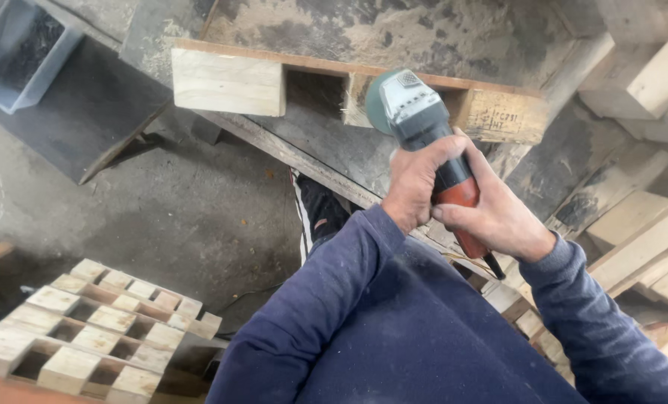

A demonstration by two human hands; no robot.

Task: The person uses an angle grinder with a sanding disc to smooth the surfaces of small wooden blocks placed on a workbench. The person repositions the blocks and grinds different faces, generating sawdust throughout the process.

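**Grinder on pallet piece, both hands on**

We have the angle grinder clenched in both hands: left hand wraps the body just behind the head, right hand grips the red rear handle, cord trailing out below it. The head sits against the pallet piece, at the middle block under its top board. That piece lies across the worn bench, near its far edge.

Handling, as we judge it: the grinder looks compact but dense and it will kick, so the two-hand hold at body and handle is the right one. The pallet piece is stiff, rough wood, loose on the bench, and may shift.

Around us: stacked timber along the right, a stack of pallet pieces at lower left on the floor, a grey bin top left. A shoe shows below the bench edge. The cord near the timber could snag.
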